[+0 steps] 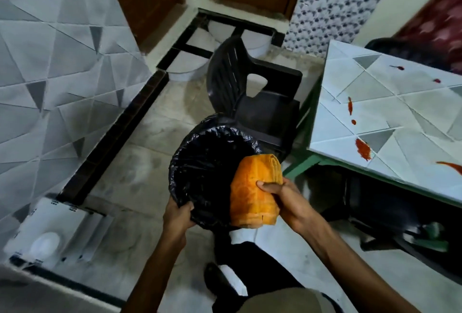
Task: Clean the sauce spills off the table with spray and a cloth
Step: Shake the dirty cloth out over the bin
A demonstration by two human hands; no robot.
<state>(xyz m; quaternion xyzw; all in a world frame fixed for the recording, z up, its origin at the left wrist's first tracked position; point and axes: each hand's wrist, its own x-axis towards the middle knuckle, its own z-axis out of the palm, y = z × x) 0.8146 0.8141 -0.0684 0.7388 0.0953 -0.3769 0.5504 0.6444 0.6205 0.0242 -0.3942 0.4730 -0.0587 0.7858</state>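
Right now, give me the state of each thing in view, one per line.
bin: open, lined in black plastic.
left hand: grips the bin's rim.
cloth: folded, held over the bin's rim.
right hand: grips the cloth.
table: unwiped, marked with red spills.
chair: upright, beside the table.

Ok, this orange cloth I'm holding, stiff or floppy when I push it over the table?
Probably floppy: the orange cloth is folded in soft rolled layers and bends where the right hand grips it. It looks light, held one-handed. Its towel-like weave may drag on the table, not slide.
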